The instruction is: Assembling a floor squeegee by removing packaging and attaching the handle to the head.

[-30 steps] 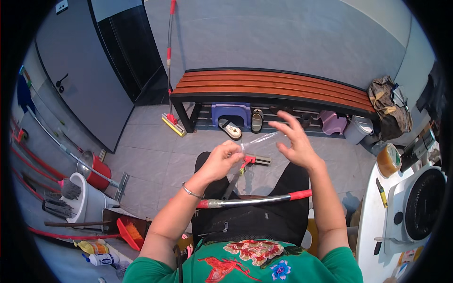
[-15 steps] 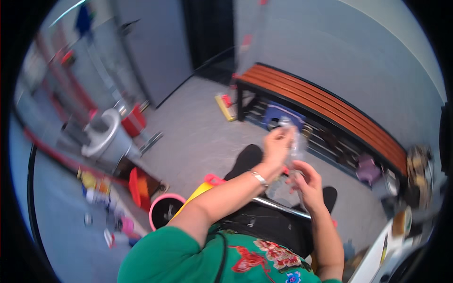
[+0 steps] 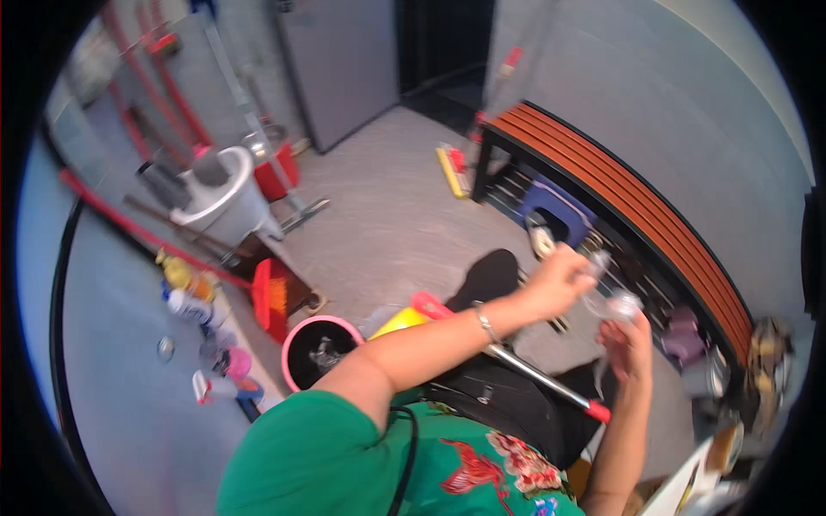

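Note:
Over my lap both hands handle crumpled clear plastic film (image 3: 624, 304). My left hand (image 3: 559, 282), a band on its wrist, pinches one end of it, and a clear tuft sticks out past the fingertips. Lower and to the right, my right hand (image 3: 630, 346) closes around a bunched part, with a thin clear strip hanging below it. A metal pole (image 3: 542, 376) with a red end lies across my thighs, under my left forearm. Beside it a yellow piece (image 3: 400, 322) is partly hidden by that arm.
Left of me stands a pink-rimmed bin (image 3: 291, 357) with black lining and clear plastic inside. Beyond are an orange-red dustpan (image 3: 262, 297), a white bucket (image 3: 228, 202) and bottles (image 3: 194, 305) along the wall. A slatted bench (image 3: 619, 185) has a blue stool (image 3: 559, 202) beneath.
Both hands have shifted right in view, with the plastic now bunched near my right hand instead of stretched upright between them. The view has also turned, showing more of the left side.

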{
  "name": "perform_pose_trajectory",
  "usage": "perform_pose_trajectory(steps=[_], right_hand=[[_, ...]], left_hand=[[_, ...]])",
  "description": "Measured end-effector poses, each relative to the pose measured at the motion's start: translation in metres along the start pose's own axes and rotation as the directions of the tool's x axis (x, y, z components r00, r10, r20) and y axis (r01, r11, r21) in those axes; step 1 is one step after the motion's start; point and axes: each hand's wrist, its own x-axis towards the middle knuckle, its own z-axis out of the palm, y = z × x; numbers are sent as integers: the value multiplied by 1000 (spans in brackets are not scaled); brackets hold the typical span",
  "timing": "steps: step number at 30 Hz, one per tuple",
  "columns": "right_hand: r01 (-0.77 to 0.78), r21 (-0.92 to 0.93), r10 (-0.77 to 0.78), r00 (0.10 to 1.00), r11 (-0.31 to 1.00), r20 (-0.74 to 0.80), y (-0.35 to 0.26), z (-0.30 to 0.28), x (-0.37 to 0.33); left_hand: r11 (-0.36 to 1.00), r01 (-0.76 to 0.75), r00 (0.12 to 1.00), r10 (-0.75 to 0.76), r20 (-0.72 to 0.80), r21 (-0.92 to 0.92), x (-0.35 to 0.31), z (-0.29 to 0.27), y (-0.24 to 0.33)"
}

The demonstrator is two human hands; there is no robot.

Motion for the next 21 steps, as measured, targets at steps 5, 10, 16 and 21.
perform_pose_trajectory(steps=[5, 10, 16, 21], right_hand=[[251, -190, -279, 950, 949, -141, 4, 50, 7], [485, -623, -615, 788, 613, 8, 26, 53, 20], [322, -630, -556, 803, 706, -213, 31, 15, 10], [317, -644, -504, 855, 696, -123, 25, 27, 10]], left_hand=[[969, 139, 990, -134, 41, -204, -1, -11, 12], [926, 259, 965, -240, 102, -273, -11, -11, 18], [595, 516, 830, -168, 532, -617, -15, 20, 32], [978, 16, 997, -1, 72, -210, -29, 23, 17]])
